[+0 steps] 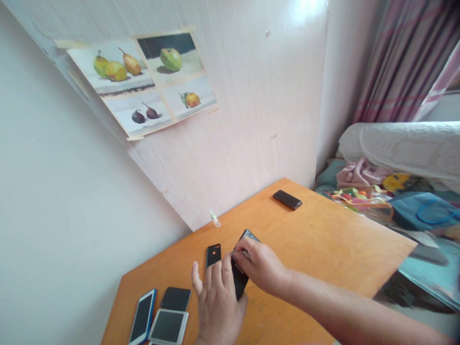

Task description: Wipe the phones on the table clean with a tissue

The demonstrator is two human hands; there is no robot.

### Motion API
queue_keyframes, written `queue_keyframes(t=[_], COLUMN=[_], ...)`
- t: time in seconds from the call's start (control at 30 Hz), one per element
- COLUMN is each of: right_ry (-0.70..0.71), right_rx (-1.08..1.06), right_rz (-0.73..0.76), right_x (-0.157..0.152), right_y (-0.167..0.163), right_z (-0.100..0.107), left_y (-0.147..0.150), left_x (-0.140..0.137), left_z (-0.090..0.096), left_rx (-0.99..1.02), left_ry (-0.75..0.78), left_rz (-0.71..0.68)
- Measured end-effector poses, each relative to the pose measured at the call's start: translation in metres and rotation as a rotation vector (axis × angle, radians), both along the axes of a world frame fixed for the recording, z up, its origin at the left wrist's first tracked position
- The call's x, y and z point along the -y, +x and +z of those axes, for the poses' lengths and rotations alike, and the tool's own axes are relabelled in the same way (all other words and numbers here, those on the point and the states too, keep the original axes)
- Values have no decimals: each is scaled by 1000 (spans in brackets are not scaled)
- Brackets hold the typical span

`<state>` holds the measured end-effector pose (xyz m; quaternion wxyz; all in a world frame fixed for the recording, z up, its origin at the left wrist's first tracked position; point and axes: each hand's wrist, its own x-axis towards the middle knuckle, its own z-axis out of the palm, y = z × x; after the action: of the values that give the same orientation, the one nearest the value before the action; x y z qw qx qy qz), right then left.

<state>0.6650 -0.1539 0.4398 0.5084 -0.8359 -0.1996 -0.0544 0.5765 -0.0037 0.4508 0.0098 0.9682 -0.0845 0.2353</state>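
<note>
A black smartphone is tilted above the table between my two hands, its top edge pointing away from me. My left hand grips it from the left side, with the little finger sticking out. From the right, my right hand reaches over the phone's upper part, thumb and fingers pinched together. A thin, light-coloured thing shows at those fingertips, too small to name. Just beyond my left hand lies a black phone back cover with a camera cutout, its lower part hidden by my fingers.
On the wooden table, a small clear bottle stands near the wall. Another dark phone lies at the far corner. At front left are a blue-edged phone, a black one and a white-framed one.
</note>
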Motion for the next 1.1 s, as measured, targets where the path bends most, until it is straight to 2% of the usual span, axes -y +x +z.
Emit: queue_keyframes(t=[0.07,0.17,0.23,0.37,0.43,0.57,0.67,0.77,0.93,1.1], right_ry=[-52,-107,-131,-193,-192,-29,158,273,301,278], right_rx=[8,-86,-110,-24,-4,-84,-74,-41,3,53], right_rz=[-13,-186,-235,-63,-67,-250,-274,-254,-176,-107], right_x=[0,6,9,2,1,13,21,25,30,39], right_y=[3,17,22,14,16,33,32,21,21,16], right_z=[4,10,14,19,20,6,-14,-27,-17,-14], left_y=[0,0,-1,0,0,-1,-2,-3,1,10], left_x=[0,-1,-1,0,0,-6,-11,-10,-5,-17], left_z=[0,-1,-2,-5,-6,-5,-5,-7,-11,-19], left_rx=[1,2,7,-2,-2,39,69,61,18,14], left_ry=[-1,15,15,-15,-18,-15,-41,-80,-124,-187], left_rz=[-10,-25,-38,-61,-52,-9,10,5,-6,22])
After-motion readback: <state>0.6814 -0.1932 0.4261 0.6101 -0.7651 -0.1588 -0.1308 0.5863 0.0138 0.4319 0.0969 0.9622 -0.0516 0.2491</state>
